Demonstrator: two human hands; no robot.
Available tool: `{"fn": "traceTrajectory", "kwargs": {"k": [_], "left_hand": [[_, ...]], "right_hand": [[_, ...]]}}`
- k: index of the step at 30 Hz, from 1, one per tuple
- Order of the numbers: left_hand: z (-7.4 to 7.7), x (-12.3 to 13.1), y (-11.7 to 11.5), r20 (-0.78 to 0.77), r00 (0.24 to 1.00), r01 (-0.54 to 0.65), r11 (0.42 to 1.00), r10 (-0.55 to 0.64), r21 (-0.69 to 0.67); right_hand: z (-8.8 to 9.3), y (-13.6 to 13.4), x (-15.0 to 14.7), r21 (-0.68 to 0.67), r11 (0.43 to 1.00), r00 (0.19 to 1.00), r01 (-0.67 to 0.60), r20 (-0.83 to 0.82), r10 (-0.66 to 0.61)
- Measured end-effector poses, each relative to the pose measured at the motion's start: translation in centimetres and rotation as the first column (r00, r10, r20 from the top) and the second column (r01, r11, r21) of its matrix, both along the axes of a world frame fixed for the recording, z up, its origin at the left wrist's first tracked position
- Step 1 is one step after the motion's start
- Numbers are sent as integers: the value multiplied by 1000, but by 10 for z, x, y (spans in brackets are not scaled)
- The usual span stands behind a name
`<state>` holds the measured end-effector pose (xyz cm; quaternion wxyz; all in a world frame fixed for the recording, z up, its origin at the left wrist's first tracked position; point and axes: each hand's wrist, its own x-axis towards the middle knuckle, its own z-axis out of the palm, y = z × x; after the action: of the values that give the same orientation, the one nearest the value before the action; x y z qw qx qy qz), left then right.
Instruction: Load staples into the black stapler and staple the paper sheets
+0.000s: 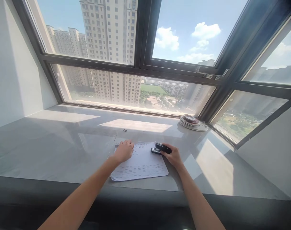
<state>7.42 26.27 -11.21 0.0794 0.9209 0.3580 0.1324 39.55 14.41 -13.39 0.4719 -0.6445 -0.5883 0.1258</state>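
Note:
Several sheets of white paper (145, 163) lie stacked on the grey ledge, with handwriting near the top and rows of lines lower down. My left hand (124, 150) is over the upper left part of the stack, its fingers bent and holding the paper; the thumb is hidden. In my right hand (174, 156) is a black stapler (162, 148), gripped from the right side with the thumb low and the fingers behind. The stapler's jaw points left, over the upper right edge of the paper. Whether paper lies between its jaws I cannot tell.
Near the window corner stands a stack of round plates or discs (193, 123). A small dark object (125, 130) lies beyond the paper. Thin dark marks (115, 138) show left of the sheets. Dark window frames (99, 65) border the ledge (51, 150), which ends in a front edge near me.

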Motion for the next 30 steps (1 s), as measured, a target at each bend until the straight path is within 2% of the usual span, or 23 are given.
{"fn": "traceTrajectory", "kwargs": {"k": [2,4,6,8,11,13,21,26,30], "left_hand": [[3,31,-6,-36,999,-20,1000,20,3],[-1,65,-12,-4,1000,21,1000,-21,-7],[-11,90,-16,42,998,46,999,-45,-15],[-23,102,-18,104,993,61,998,-60,-4],[-36,100,-15,162,982,100,995,-100,7],[-39,95,-11,160,979,125,992,-123,-3],[-37,93,-5,106,981,167,986,-163,-30],[-23,75,-3,137,962,235,972,-234,13],[-14,64,-7,175,956,226,972,-234,63]], "right_hand": [[-3,0,0,13,1000,1000,10,15,-10],[-2,0,-3,39,999,999,-3,42,1],[2,-1,-7,64,998,997,-29,67,25],[6,-4,-9,77,996,995,-49,86,43],[10,-7,-11,76,995,994,-67,94,60],[11,-8,-12,78,994,994,-80,82,74],[15,-10,-18,98,981,986,-166,9,166],[12,-9,-10,143,990,998,-7,-61,16],[9,-7,-7,165,983,996,78,-52,-70]]}}
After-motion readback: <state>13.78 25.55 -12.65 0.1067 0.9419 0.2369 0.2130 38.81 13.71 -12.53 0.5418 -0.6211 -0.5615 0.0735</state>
